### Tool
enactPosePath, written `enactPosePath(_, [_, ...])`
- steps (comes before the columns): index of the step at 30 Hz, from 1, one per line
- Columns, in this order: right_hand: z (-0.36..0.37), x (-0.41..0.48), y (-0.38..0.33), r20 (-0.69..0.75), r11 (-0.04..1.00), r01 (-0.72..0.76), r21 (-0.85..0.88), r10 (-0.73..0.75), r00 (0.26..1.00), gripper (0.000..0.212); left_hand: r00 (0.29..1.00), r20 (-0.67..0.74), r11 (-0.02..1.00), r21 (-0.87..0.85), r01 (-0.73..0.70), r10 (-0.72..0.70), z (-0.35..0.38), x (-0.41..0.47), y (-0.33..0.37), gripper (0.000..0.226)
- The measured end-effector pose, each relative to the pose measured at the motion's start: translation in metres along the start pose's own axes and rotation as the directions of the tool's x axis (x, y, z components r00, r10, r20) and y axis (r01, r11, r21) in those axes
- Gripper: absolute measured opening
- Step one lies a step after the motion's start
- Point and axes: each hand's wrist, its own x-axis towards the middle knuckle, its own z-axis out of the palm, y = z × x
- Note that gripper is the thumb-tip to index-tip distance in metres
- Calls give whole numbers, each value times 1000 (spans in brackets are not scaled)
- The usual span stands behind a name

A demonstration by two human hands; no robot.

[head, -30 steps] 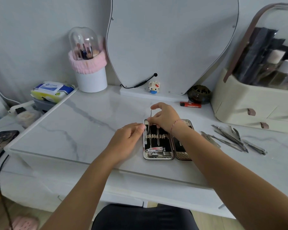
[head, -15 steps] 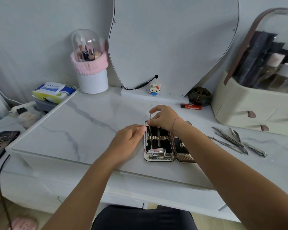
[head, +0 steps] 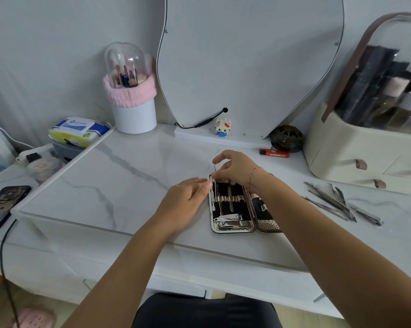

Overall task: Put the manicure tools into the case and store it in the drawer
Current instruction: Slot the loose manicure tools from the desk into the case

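Note:
An open manicure case (head: 232,229) lies on the marble table (head: 119,185), with clippers and thin tools held under its elastic loops. My right hand (head: 235,170) pinches a thin metal tool (head: 215,176) standing over the case's top left corner. My left hand (head: 187,200) rests at the case's left edge, its fingertips touching the top corner. Several loose metal manicure tools (head: 337,202) lie on the table to the right of the case.
A cream cosmetics organiser with small drawers (head: 355,152) stands at the right. At the back are a mirror (head: 247,67), a brush holder (head: 133,102), a red lighter (head: 274,153), a dark round dish (head: 287,138). A wipes pack (head: 79,131) and a phone (head: 1,207) lie left.
My right hand has pushed the thin tool a little lower into the case's loops. My left hand has stayed at the case's left edge.

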Motion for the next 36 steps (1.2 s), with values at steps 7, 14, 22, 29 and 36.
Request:
enactPosePath(7, [-8, 0, 4, -119, 990, -23, 140, 40, 992, 29, 1000, -4, 1000, 2, -7, 8, 2, 2, -6, 52])
enactPosePath(14, [-5, 2, 6, -141, 999, -10, -39, 4, 990, 26, 1000, -5, 1000, 5, -10, 10, 2, 2, -5, 50])
enactPosePath(22, [-17, -1, 9, -130, 998, -50, -26, 46, 990, 23, 1000, -9, 1000, 16, -11, 11, 3, 4, -8, 56])
enactPosePath(29, [-9, 0, 5, -146, 996, -14, -92, 1, 989, 23, 1000, -16, 1000, 19, -12, 12, 3, 3, -5, 51])
enactPosePath(36, [-9, -2, 2, -169, 997, -32, -69, 20, 985, 23, 1000, -22, 1000, 26, -17, 17, 1, 1, 0, 50])
